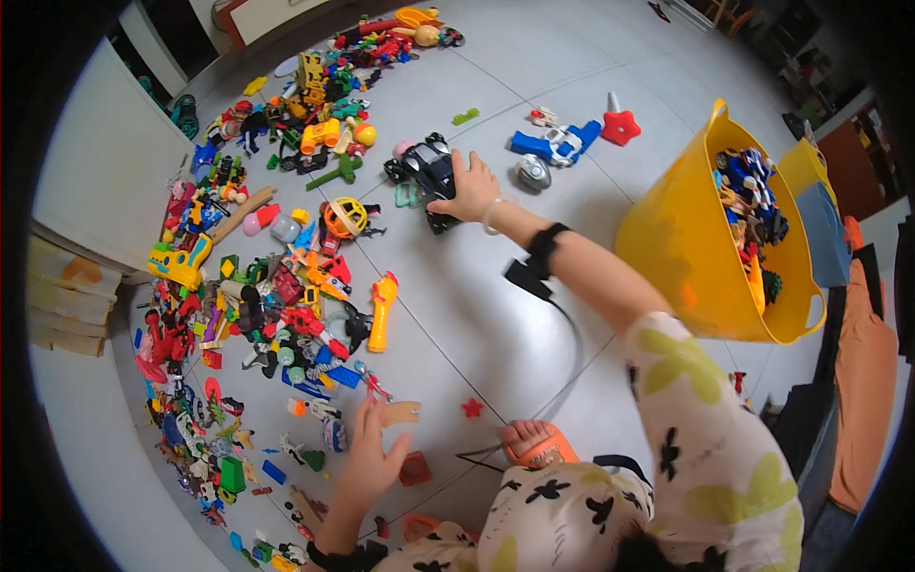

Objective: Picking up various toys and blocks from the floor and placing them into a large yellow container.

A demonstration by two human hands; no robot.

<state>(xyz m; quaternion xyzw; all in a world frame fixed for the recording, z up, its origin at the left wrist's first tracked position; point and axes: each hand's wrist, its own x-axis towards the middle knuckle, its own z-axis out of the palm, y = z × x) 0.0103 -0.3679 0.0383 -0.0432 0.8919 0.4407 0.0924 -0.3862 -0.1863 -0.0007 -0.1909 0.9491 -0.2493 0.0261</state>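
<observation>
My right hand (469, 191) grips the side of a black and silver toy car (429, 170) on the floor, thumb at its near edge. A pale green toy piece (407, 194) and a pink ball-like piece (403, 148) are beside the car. My left hand (370, 456) is lower down with thumb and fingers apart and nothing seen in it. Just by its fingertips are a curved wooden piece (401, 412) and a small red and blue toy (372, 379). A yellow giraffe-like toy (383, 310) stands out farther up.
A long heap of mixed toys (276, 315) curves along the left. On the right is a yellow tub (667, 238) with toys inside. A blue and white toy gun (562, 143), a grey egg-shaped toy (532, 173) and a red star toy (620, 127) lie between. A cable (578, 343) hangs from my right wrist.
</observation>
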